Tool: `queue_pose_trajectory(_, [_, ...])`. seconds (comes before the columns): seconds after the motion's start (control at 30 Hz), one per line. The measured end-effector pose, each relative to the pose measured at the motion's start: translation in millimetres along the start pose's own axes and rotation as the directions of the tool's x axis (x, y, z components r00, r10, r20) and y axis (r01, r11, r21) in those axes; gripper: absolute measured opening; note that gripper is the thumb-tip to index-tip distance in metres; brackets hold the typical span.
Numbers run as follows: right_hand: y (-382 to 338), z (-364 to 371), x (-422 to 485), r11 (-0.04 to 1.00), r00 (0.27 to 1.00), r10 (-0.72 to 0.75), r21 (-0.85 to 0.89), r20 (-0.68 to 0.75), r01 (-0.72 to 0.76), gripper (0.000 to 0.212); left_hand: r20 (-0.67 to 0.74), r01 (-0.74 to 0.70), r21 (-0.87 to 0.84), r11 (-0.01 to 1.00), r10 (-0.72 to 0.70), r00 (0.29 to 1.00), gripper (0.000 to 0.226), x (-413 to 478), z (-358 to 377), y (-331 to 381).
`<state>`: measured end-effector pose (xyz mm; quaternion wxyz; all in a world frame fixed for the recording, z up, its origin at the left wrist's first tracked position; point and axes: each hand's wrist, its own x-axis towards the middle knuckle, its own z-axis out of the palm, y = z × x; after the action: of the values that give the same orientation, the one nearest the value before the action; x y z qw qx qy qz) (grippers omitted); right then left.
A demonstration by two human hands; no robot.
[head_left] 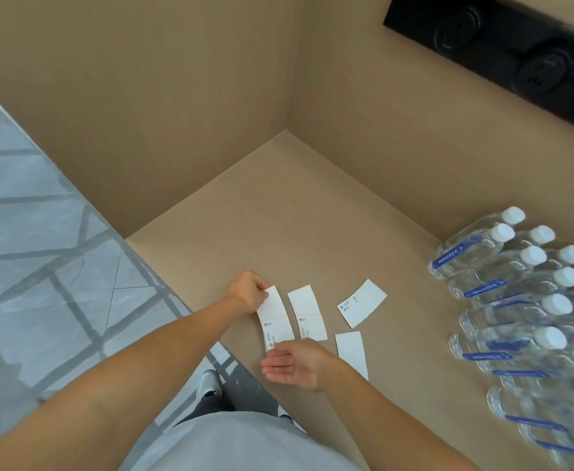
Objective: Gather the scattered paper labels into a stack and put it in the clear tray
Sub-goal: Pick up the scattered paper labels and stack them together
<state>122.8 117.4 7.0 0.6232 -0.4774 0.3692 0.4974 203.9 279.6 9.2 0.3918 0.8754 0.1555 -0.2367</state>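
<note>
The label (275,317) at the left end of the scatter is my landmark: I have its far end pinched in my left hand (248,291), and it curves a little, its near end reaching toward my right hand (296,363). That right hand is open, palm up, fingers spread and holding nothing, just on the near side of this label, as if ready to take it.

Just right of the pinched label lies a second label (307,312), flat on the cardboard surface (279,215) and nearly parallel to it. Further right again, turned at an angle, is a third label (362,302). Nearer to me than that one, and right of my open palm, is a fourth label (351,351), partly hidden behind my right wrist.

So I judge the task barely begun: one label is in hand, three lie loose and apart, no stack exists. The clear tray is nowhere in view, so I cannot tell where the stack will go.

Well to the right of the pinched label, beyond all the others, stand rows of water bottles (517,300).
</note>
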Motion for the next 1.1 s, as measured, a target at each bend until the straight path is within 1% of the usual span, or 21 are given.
queue_pose_trajectory(0.17, [2.5, 8.7, 1.8, 0.998, 0.998, 0.037, 0.062, -0.045, -0.035, 0.031, 0.083, -0.124, 0.134, 0.983, 0.114, 0.99, 0.016, 11.1, 2.4, -3.8])
queue_pose_trajectory(0.27, [3.1, 10.9, 2.1, 0.997, 0.995, 0.053, 0.066, -0.083, -0.048, 0.032, 0.124, -0.189, 0.174, 0.966, 0.169, 0.978, 0.013, 18.6, 4.4, -3.2])
queue_pose_trajectory(0.43, [0.3, 18.0, -0.6, 0.999, 0.985, 0.051, -0.001, -0.163, -0.052, 0.033, 0.155, -0.241, 0.207, 0.948, 0.211, 0.965, 0.008, 27.2, 3.6, -3.8])
queue_pose_trajectory(0.53, [1.4, 20.3, -7.0, 0.998, 0.979, 0.048, -0.027, -0.199, -0.054, 0.03, 0.234, -0.254, 0.25, 0.934, 0.196, 0.952, 0.009, 33.3, -2.7, 0.3])
queue_pose_trajectory(0.6, [1.1, 18.0, -12.4, 0.998, 0.962, 0.021, -0.057, -0.271, -0.038, 0.026, 0.277, -0.245, 0.265, 0.933, 0.17, 0.946, 0.004, 39.8, -6.8, 9.3])
queue_pose_trajectory(0.63, [0.7, 15.8, -14.1, 0.999, 0.936, -0.019, -0.054, -0.351, 0.0, 0.022, 0.276, -0.247, 0.264, 0.932, 0.173, 0.946, 0.006, 42.5, -8.3, 16.5])
queue_pose_trajectory(0.67, [0.0, 12.9, -14.9, 0.997, 0.883, -0.071, -0.032, -0.465, 0.064, 0.018, 0.27, -0.264, 0.266, 0.927, 0.192, 0.944, 0.01, 45.3, -8.3, 24.3])
queue_pose_trajectory(0.73, [-1.0, 4.1, -15.2, 0.979, 0.706, -0.14, 0.009, -0.694, 0.203, 0.015, 0.277, -0.315, 0.257, 0.913, 0.243, 0.93, 0.017, 49.9, -2.6, 38.8])
queue_pose_trajectory(0.77, [-1.6, 0.3, -15.3, 0.97, 0.636, -0.142, 0.021, -0.758, 0.242, 0.016, 0.294, -0.338, 0.254, 0.906, 0.26, 0.92, 0.019, 50.7, 2.0, 44.8])
queue_pose_trajectory(0.8, [-1.8, -0.9, -15.4, 0.964, 0.601, -0.129, 0.042, -0.789, 0.262, 0.018, 0.317, -0.356, 0.257, 0.899, 0.269, 0.909, 0.02, 50.6, 7.3, 49.7])
queue_pose_trajectory(0.83, [-1.8, -0.5, -15.1, 0.959, 0.59, -0.114, 0.068, -0.799, 0.277, 0.017, 0.336, -0.364, 0.264, 0.893, 0.268, 0.903, 0.02, 50.1, 13.4, 53.2])
queue_pose_trajectory(0.93, [-4.0, 4.9, -9.4, 0.936, 0.603, -0.075, 0.153, -0.794, 0.317, 0.013, 0.352, -0.355, 0.304, 0.884, 0.242, 0.904, 0.016, 44.6, 29.3, 58.5])
queue_pose_trajectory(0.97, [-5.8, 6.8, -6.3, 0.915, 0.616, -0.066, 0.199, -0.785, 0.351, 0.013, 0.348, -0.352, 0.315, 0.882, 0.237, 0.907, 0.015, 42.8, 32.8, 60.7])
queue_pose_trajectory(1.03, [-11.9, 10.2, -4.5, 0.847, 0.653, -0.048, 0.316, -0.755, 0.427, 0.019, 0.334, -0.333, 0.321, 0.887, 0.223, 0.916, 0.015, 40.8, 36.4, 64.1])
queue_pose_trajectory(1.1, [-17.8, 6.6, -5.4, 0.8, 0.677, -0.041, 0.381, -0.735, 0.463, 0.021, 0.314, -0.3, 0.31, 0.902, 0.201, 0.928, 0.018, 40.5, 35.7, 66.7])
